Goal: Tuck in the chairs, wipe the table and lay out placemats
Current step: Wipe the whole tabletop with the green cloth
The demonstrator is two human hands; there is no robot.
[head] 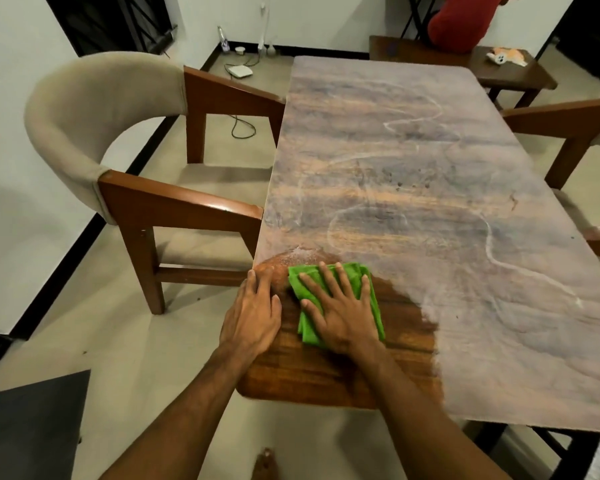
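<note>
A long wooden table (413, 168) is coated in pale dust, except for a dark wiped patch at its near left corner. On that patch lies a folded green cloth (371, 296). My right hand (340, 306) presses flat on the cloth with fingers spread. My left hand (253, 313) rests flat on the table's left edge beside the cloth, fingers straight. A beige upholstered chair with wooden arms (118, 161) stands at the table's left side, arms touching the edge. Another chair (575, 129) shows at the right side.
A low wooden bench (465, 60) stands beyond the far end, with a person in red seated on it and a small orange-white toy (508, 56). A cable and white device (241, 71) lie on the floor at the back left. My bare foot (265, 464) is below.
</note>
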